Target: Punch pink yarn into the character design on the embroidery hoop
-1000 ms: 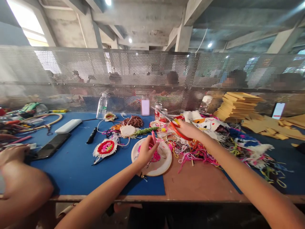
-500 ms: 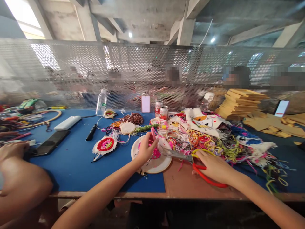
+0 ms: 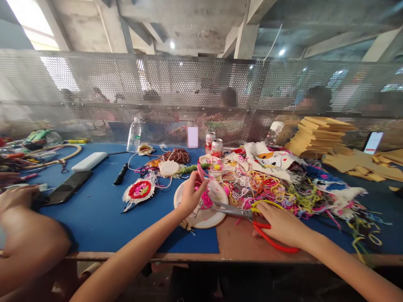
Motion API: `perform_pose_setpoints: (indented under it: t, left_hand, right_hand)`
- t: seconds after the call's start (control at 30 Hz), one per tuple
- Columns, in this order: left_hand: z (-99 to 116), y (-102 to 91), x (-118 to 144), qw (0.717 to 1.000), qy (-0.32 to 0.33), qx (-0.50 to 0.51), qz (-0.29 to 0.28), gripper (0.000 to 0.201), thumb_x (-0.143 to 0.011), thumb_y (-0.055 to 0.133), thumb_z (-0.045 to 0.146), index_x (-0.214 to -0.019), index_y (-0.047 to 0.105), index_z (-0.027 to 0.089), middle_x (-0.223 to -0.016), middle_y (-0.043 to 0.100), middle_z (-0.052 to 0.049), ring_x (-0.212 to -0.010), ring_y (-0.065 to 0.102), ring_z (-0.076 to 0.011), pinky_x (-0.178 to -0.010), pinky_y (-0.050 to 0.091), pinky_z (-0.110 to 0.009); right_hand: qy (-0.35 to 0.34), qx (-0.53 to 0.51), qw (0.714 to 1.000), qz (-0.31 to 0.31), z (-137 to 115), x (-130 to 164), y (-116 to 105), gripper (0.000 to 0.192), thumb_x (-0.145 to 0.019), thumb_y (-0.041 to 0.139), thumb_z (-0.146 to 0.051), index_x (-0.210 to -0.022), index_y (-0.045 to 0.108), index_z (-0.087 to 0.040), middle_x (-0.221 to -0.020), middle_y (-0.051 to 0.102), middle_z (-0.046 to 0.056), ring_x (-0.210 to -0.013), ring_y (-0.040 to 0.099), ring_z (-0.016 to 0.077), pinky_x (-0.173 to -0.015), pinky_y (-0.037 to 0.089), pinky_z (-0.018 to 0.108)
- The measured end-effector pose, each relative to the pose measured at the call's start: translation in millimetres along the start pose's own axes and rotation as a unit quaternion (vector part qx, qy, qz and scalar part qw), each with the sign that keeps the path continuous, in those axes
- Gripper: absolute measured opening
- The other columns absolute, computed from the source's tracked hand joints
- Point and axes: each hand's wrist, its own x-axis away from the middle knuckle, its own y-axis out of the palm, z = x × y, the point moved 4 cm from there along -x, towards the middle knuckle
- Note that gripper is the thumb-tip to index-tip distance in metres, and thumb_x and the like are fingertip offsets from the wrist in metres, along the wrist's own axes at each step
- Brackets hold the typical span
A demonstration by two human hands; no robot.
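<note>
Random stuff at the back of the table

Water bottle, two soda cans, a white power bank, and stacked cardboard on the right.

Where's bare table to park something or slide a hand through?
Free: the blue mat between the black phone, the round red patch and the near table edge; also the brown strip between the embroidery hoop and the scissors. Crowded: the yarn heap right of the hoop, and the far-left clutter.
</note>
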Motion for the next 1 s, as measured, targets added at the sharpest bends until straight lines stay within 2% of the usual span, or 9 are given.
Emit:
perform_pose_setpoints:
  t: [0.17,0.33,0.5,0.6,0.73,0.87,1.0]
  left_hand:
    - [-0.2,1.7,0.7,1.0,0.006,-0.007,0.0,0.015,-0.083,0.053,0.033,-0.084,0.046,0.019,-0.075,0.049,0.002,-0.065,0.051,-0.0105,-0.06,0.044,-0.022]
    - [-0.1,3.0,1.5,1.0,-0.003,-0.005,0.002,0.014,-0.084,0.051,0.033,-0.087,0.047,0.019,-0.076,0.051,0.001,-0.066,0.052,-0.011,-0.06,0.044,-0.021]
    - [-1.0,2.4,1.9,1.0,-0.004,-0.012,0.008,0.014,-0.083,0.051,0.033,-0.085,0.047,0.019,-0.076,0.051,0.001,-0.065,0.051,-0.0107,-0.06,0.044,-0.021]
    - [-1.2,2.8,1.9,1.0,-0.004,-0.02,0.003,0.014,-0.084,0.051,0.033,-0.086,0.047,0.02,-0.077,0.051,0.002,-0.066,0.051,-0.0105,-0.061,0.043,-0.021]
    - [-1.3,3.5,1.6,1.0,-0.004,-0.026,-0.005,0.014,-0.085,0.049,0.033,-0.086,0.046,0.02,-0.076,0.05,0.002,-0.066,0.051,-0.0104,-0.061,0.043,-0.021]
    - [-1.3,3.0,1.6,1.0,-0.008,-0.021,-0.001,0.013,-0.084,0.05,0.032,-0.085,0.045,0.02,-0.076,0.049,0.003,-0.065,0.051,-0.0099,-0.059,0.043,-0.02]
    - [-0.5,3.9,2.2,1.0,-0.016,-0.014,-0.008,0.014,-0.084,0.05,0.032,-0.085,0.045,0.02,-0.075,0.049,0.002,-0.063,0.052,-0.0098,-0.058,0.043,-0.02]
  right_hand:
    - [-0.017,0.005,1.0,0.008,2.8,-6.7,0.3,0.033,-0.08,0.051,-0.048,-0.093,0.05,-0.018,-0.097,0.06,0.01,-0.09,0.06,0.0273,-0.072,0.046,0.035]
    - [-0.044,0.01,0.999,0.026,2.0,-22.7,8.2,0.037,-0.075,0.057,-0.048,-0.097,0.051,-0.019,-0.1,0.06,0.01,-0.09,0.06,0.0269,-0.074,0.046,0.035]
    - [-0.069,0.041,0.996,0.036,-3.5,-34.0,7.8,0.029,-0.076,0.059,-0.039,-0.094,0.052,-0.017,-0.098,0.061,0.01,-0.085,0.061,0.0261,-0.07,0.045,0.034]
    - [-0.078,0.061,0.995,0.024,-4.8,-38.2,4.8,0.026,-0.078,0.058,-0.035,-0.096,0.054,-0.016,-0.097,0.063,0.011,-0.083,0.062,0.026,-0.069,0.046,0.033]
    - [-0.079,0.076,0.994,-0.006,-4.8,-43.6,0.6,0.033,-0.078,0.058,-0.039,-0.1,0.056,-0.015,-0.099,0.065,0.012,-0.086,0.063,0.0284,-0.07,0.047,0.035]
    - [-0.08,0.078,0.994,-0.007,-4.6,-46.9,-1.8,0.038,-0.076,0.06,-0.044,-0.1,0.057,-0.014,-0.099,0.066,0.013,-0.089,0.063,0.0298,-0.072,0.047,0.036]
    - [-0.069,0.062,0.996,-0.011,-2.3,-48.9,-0.9,0.034,-0.076,0.061,-0.044,-0.096,0.06,-0.017,-0.093,0.067,0.012,-0.087,0.064,0.0288,-0.07,0.048,0.034]
